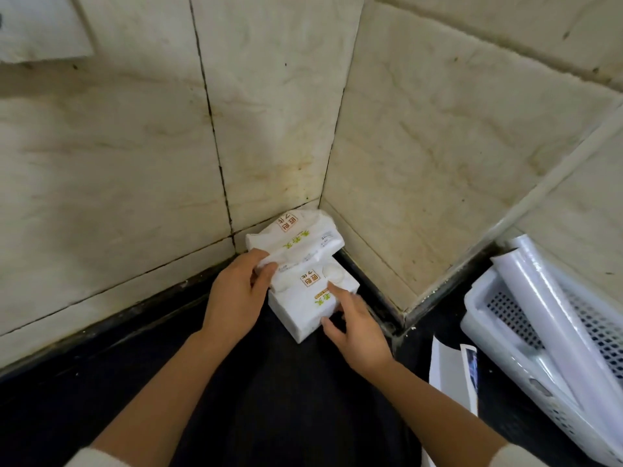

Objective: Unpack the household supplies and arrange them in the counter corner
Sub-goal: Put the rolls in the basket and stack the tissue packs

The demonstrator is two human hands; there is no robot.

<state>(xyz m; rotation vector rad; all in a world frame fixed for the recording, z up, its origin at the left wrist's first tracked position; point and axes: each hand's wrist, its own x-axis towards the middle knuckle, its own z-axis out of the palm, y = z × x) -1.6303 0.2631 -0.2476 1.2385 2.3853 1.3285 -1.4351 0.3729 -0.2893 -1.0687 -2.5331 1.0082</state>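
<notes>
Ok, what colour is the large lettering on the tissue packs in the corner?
Green lettering on the soft white plastic tissue packs, plus a small red-brown logo; head view.

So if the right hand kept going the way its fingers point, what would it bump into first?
The right hand already touches the lower tissue pack. Its fingers point up and left, so pushing on would likely bring them against the upper tissue pack that the left hand holds. Depth is hard to judge.
</notes>
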